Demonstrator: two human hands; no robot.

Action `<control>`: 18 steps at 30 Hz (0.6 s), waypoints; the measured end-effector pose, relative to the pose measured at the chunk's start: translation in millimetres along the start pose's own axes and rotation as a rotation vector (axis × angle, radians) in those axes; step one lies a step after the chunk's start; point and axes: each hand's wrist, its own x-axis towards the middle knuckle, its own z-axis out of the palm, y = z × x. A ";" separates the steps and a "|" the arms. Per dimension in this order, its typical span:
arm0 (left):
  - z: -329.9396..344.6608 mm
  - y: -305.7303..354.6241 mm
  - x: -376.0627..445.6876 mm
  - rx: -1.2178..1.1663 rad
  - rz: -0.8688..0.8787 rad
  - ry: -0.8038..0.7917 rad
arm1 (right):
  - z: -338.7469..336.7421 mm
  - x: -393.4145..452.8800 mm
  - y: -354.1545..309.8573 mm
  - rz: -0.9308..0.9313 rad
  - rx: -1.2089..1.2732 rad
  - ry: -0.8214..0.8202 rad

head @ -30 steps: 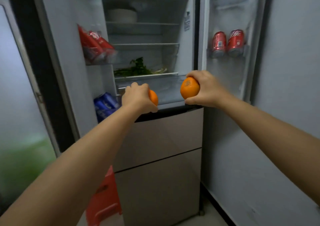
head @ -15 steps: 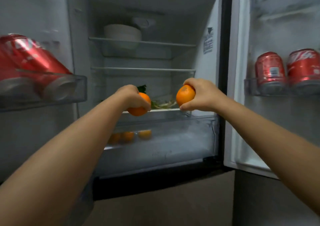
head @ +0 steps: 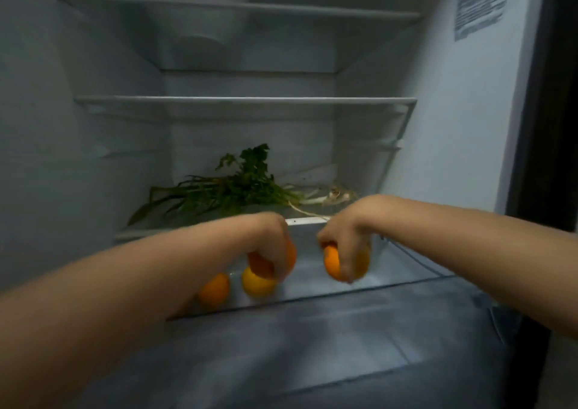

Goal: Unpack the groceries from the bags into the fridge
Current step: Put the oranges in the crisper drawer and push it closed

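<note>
head view: both hands reach down into the fridge's open crisper drawer point(head: 359, 296), each with fingers curled over an orange. the left hand point(head: 269, 239) grips its orange point(head: 266, 263) just above and to the right of two oranges already lying in the drawer point(head: 237, 286), so close that it looks to be nearly touching the nearer one; the right hand point(head: 347, 239) grips its orange point(head: 333, 263) over a bare stretch of the drawer floor, well right of that pair. being round, the fruit has no long axis to line up. what matters is straight down: the right orange has open floor under it, while the left would land against its neighbours and may roll. leafy greens point(head: 231, 186) lie on the shelf just behind both hands.
</note>
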 end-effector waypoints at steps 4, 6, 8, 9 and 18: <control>23.0 2.5 42.8 0.078 0.072 -0.093 | 13.6 53.4 12.8 -0.028 -0.008 -0.200; 32.6 2.6 62.8 0.126 0.107 -0.102 | 20.3 74.9 17.0 -0.018 -0.093 -0.246; 45.9 2.4 82.6 0.114 0.145 -0.121 | 25.9 93.4 21.2 -0.025 -0.212 -0.269; 52.6 2.6 90.4 0.085 0.156 -0.121 | 28.3 101.6 22.7 -0.038 -0.253 -0.266; 92.1 5.1 113.1 -0.100 0.134 0.003 | 41.8 140.1 22.1 -0.164 -0.239 -0.035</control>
